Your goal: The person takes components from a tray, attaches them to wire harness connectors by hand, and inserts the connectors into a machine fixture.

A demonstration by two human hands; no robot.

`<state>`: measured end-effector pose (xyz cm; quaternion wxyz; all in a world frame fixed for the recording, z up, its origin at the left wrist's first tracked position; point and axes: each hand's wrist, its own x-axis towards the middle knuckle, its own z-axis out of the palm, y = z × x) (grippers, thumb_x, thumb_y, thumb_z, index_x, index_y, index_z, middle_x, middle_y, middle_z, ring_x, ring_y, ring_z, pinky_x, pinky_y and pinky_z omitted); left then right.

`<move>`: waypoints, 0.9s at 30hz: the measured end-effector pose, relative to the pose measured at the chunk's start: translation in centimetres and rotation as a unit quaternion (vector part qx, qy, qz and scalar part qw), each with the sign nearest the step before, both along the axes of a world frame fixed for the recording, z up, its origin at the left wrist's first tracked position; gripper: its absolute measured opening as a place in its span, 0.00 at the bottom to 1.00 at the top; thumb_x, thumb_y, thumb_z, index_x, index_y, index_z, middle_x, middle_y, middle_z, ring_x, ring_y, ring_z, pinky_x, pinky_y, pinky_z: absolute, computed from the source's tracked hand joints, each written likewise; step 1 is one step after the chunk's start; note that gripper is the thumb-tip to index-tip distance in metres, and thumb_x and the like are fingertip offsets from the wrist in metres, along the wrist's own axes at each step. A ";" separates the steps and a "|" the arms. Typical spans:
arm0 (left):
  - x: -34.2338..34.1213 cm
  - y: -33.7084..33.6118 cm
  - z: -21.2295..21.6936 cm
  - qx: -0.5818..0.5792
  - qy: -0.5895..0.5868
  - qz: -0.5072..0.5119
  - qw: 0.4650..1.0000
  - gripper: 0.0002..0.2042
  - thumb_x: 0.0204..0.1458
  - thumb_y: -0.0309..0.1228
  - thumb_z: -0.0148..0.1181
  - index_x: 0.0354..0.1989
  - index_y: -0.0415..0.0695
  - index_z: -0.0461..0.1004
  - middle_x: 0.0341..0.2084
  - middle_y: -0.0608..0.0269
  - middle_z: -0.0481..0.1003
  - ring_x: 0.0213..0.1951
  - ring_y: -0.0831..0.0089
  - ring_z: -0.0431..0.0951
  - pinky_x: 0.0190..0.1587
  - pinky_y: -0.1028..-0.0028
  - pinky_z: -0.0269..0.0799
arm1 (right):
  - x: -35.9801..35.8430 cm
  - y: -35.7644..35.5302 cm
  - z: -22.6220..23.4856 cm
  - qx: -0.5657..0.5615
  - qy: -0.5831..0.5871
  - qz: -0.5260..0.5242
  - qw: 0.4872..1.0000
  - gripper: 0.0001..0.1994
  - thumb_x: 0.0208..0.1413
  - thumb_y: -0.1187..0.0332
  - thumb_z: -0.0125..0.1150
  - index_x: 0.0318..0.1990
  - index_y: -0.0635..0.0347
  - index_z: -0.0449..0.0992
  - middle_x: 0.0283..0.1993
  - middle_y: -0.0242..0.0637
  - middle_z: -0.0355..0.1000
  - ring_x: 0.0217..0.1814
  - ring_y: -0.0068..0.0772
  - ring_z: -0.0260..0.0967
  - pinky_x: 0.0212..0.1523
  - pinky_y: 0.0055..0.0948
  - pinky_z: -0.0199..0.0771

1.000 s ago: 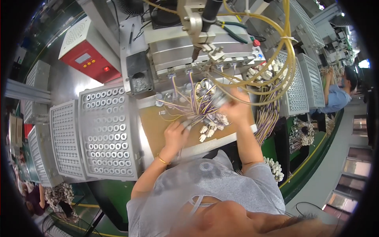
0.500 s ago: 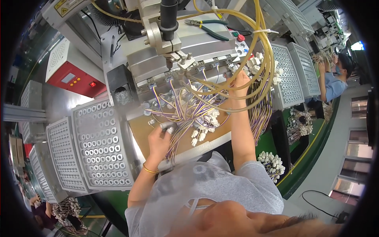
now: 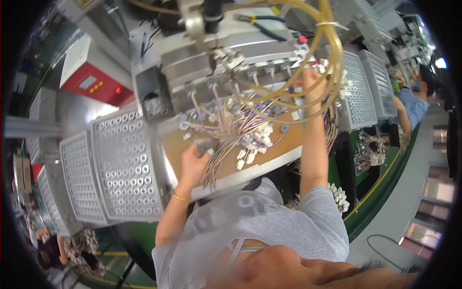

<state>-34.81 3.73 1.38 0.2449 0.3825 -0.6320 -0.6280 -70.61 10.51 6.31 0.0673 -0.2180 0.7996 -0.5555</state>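
My left hand (image 3: 193, 164) wears grey covers on its fingertips. Its fingers are drawn together at the left side of a bundle of purple, yellow and white wires (image 3: 236, 139); whatever is between them is hidden. White plugs (image 3: 257, 142) end many of these wires on a brown board (image 3: 284, 154). Other wire ends run up to a row of small connectors seated along a metal fixture (image 3: 224, 83). My right hand (image 3: 314, 86) reaches past the fixture's right end, beside white plugs (image 3: 345, 86) of a hanging bundle. Motion blur and looped tubes obscure its fingers.
Yellowish tubes (image 3: 332, 53) loop over my right forearm. Green-handled cutters (image 3: 263, 28) lie atop the machine, near a red button (image 3: 302, 40). Trays of rings (image 3: 127, 164) stand left, another tray (image 3: 357, 91) right. A red-and-white box (image 3: 94, 79) sits back left. A co-worker (image 3: 414, 103) is far right.
The whole view has shifted slightly. My right hand has moved right and away from the fixture's end toward the hanging plugs. My left hand stays beside the wires.
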 end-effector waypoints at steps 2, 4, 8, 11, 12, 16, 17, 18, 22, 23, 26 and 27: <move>1.4 -1.0 0.8 0.110 -0.016 -0.007 0.994 0.09 0.42 0.18 0.52 0.35 0.38 0.72 0.26 0.67 0.72 0.24 0.83 0.69 0.23 0.83 0.63 | -4.3 0.9 -1.0 0.095 0.193 -0.032 0.976 0.10 0.46 0.66 0.53 0.29 0.66 0.71 0.25 0.45 0.71 0.26 0.36 0.70 0.26 0.34 0.66; 2.0 -1.9 0.7 0.103 -0.047 0.001 0.994 0.10 0.43 0.18 0.52 0.35 0.38 0.71 0.26 0.68 0.71 0.23 0.83 0.69 0.23 0.82 0.63 | -6.2 -0.2 -1.2 0.137 0.324 -0.008 0.936 0.11 0.46 0.66 0.52 0.33 0.64 0.69 0.28 0.50 0.70 0.29 0.48 0.69 0.29 0.41 0.66; 1.3 -1.3 0.8 -0.134 -0.144 -0.046 0.979 0.12 0.44 0.23 0.52 0.39 0.41 0.70 0.22 0.60 0.72 0.23 0.69 0.72 0.26 0.72 0.66 | -8.3 -1.1 -2.9 0.174 0.424 0.041 0.888 0.12 0.41 0.72 0.52 0.35 0.63 0.64 0.31 0.54 0.67 0.33 0.58 0.65 0.32 0.47 0.64; 0.2 0.0 -0.1 -0.255 -0.197 -0.068 0.944 0.14 0.42 0.26 0.53 0.41 0.43 0.70 0.23 0.50 0.71 0.28 0.51 0.71 0.33 0.61 0.67 | -7.4 -2.2 -2.7 0.172 0.485 0.027 0.857 0.12 0.39 0.75 0.52 0.35 0.63 0.63 0.29 0.54 0.67 0.34 0.58 0.64 0.33 0.47 0.64; 0.2 0.2 -1.1 -0.267 -0.196 -0.056 0.942 0.13 0.42 0.25 0.54 0.40 0.43 0.71 0.23 0.52 0.72 0.26 0.60 0.72 0.31 0.68 0.68 | -7.1 -2.4 -2.4 0.194 0.478 0.020 0.857 0.11 0.39 0.75 0.52 0.34 0.64 0.63 0.30 0.54 0.67 0.34 0.58 0.64 0.33 0.47 0.64; 0.9 -1.3 -1.2 -0.117 -0.130 -0.066 0.982 0.12 0.42 0.23 0.57 0.39 0.40 0.71 0.24 0.60 0.74 0.24 0.78 0.73 0.29 0.78 0.69 | -7.5 -2.0 -2.1 0.233 0.457 0.012 0.858 0.10 0.40 0.74 0.51 0.33 0.65 0.63 0.30 0.54 0.68 0.33 0.56 0.65 0.32 0.46 0.64; 0.9 -1.9 0.1 -0.053 -0.111 -0.079 0.989 0.12 0.42 0.23 0.57 0.38 0.38 0.72 0.24 0.63 0.74 0.25 0.81 0.72 0.29 0.79 0.69 | -7.9 -1.7 -2.2 0.259 0.443 0.015 0.858 0.10 0.42 0.73 0.52 0.33 0.66 0.63 0.30 0.53 0.68 0.32 0.54 0.67 0.32 0.45 0.65; 1.3 -2.4 1.9 -0.088 -0.167 -0.117 0.975 0.10 0.43 0.22 0.56 0.36 0.37 0.73 0.24 0.65 0.75 0.25 0.84 0.71 0.28 0.81 0.68 | -8.3 -1.2 -2.2 0.260 0.442 0.015 0.858 0.10 0.42 0.73 0.52 0.33 0.66 0.63 0.30 0.53 0.68 0.32 0.54 0.67 0.32 0.45 0.65; 4.3 -4.2 3.9 -0.042 -0.146 -0.140 0.978 0.09 0.44 0.20 0.55 0.36 0.38 0.73 0.24 0.66 0.75 0.24 0.85 0.69 0.27 0.85 0.66 | -4.4 1.4 -0.7 0.100 0.321 0.028 0.941 0.12 0.47 0.70 0.54 0.38 0.67 0.67 0.29 0.44 0.71 0.31 0.32 0.70 0.30 0.29 0.68; 5.1 -4.6 4.2 -0.041 -0.149 -0.135 0.979 0.09 0.44 0.20 0.55 0.36 0.38 0.73 0.24 0.66 0.75 0.24 0.85 0.69 0.27 0.85 0.66 | -2.0 2.1 -0.2 0.057 0.314 0.008 0.948 0.12 0.47 0.70 0.54 0.39 0.67 0.68 0.27 0.42 0.71 0.30 0.30 0.70 0.30 0.28 0.68; 6.8 -5.2 5.4 -0.027 -0.125 -0.051 0.990 0.10 0.43 0.18 0.55 0.36 0.36 0.73 0.26 0.66 0.75 0.26 0.85 0.70 0.27 0.86 0.66 | 8.6 3.1 1.3 -0.081 0.185 0.052 0.978 0.11 0.47 0.71 0.54 0.36 0.69 0.72 0.26 0.38 0.71 0.30 0.27 0.70 0.31 0.27 0.69; 7.1 -5.2 5.0 -0.027 -0.127 -0.049 0.990 0.10 0.43 0.18 0.55 0.36 0.36 0.73 0.26 0.66 0.75 0.26 0.85 0.70 0.27 0.86 0.66 | 12.1 3.2 1.8 -0.134 0.132 0.090 0.978 0.11 0.47 0.71 0.55 0.36 0.69 0.73 0.26 0.38 0.72 0.31 0.27 0.70 0.31 0.27 0.69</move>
